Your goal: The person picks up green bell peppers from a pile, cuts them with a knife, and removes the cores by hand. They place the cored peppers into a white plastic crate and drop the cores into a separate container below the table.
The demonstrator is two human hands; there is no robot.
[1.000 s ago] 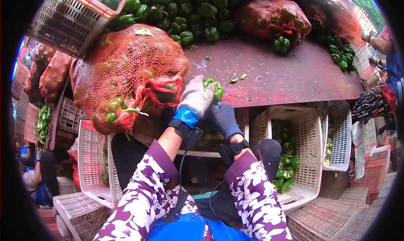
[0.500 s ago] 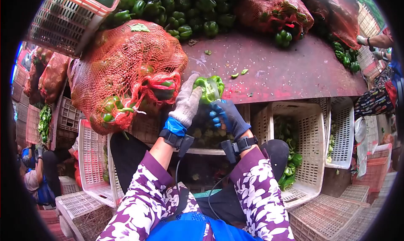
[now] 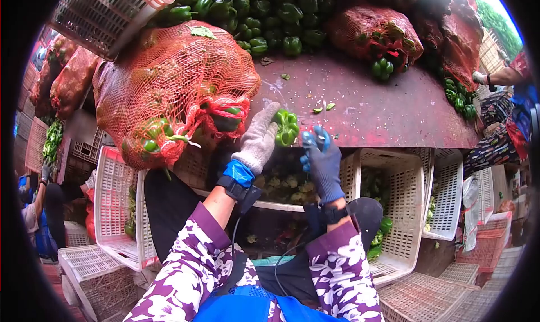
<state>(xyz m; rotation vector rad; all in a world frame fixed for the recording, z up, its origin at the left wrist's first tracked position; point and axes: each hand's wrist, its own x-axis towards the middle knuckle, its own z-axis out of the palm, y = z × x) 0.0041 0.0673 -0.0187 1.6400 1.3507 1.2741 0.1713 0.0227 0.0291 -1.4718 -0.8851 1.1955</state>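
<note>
My left hand (image 3: 260,137), in a pale knitted glove with blue at the cuff, is closed around a green bell pepper (image 3: 287,127) at the front edge of the red-brown table (image 3: 365,105). The pepper's hollow, cut-looking side faces right. Just right of it, apart from the pepper, my right hand (image 3: 322,161) wears a dark glove with blue fingers. Its fingers are curled, and whatever they hold is hidden. A red mesh sack (image 3: 174,86) of peppers stands beside my left hand. Below my hands, a crate (image 3: 275,204) holds pale green pieces.
Loose green peppers (image 3: 270,12) are heaped at the back, with another mesh sack (image 3: 374,35) to their right. White crates (image 3: 402,215) flank my knees, the right one holding peppers. A tilted crate (image 3: 112,18) is upper left. Other people's gloved hands (image 3: 480,78) show at both sides.
My right hand has drawn away from the pepper to the right and lower. My left hand still holds the pepper, now turned with its hollow side to the right. The view has shifted slightly.
</note>
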